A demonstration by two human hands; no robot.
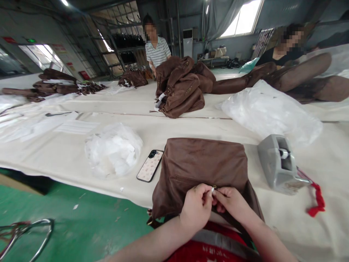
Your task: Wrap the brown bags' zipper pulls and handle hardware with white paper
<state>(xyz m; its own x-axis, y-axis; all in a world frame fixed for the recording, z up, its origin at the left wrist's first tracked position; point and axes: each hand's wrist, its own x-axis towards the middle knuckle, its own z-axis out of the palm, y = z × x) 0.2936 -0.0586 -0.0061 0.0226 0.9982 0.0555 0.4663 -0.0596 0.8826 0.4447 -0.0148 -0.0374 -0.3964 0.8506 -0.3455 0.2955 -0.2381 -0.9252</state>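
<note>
A brown leather bag lies on the table right before me, with a zip across its front. Over the lower part of that zip, my left hand is closed, thumb and forefinger pinching a small white piece. My right hand is closed too, its fingertips meeting the left ones beside a small brass-coloured zip end. What the right fingers pinch is mostly hidden. A strap with metal fittings hangs at the bag's lower left.
A phone in a patterned case lies left of the bag, beside a clear plastic bag of white scraps. On the right stand a grey tape dispenser and a large plastic bag. Brown bags are piled behind; two people work across the table.
</note>
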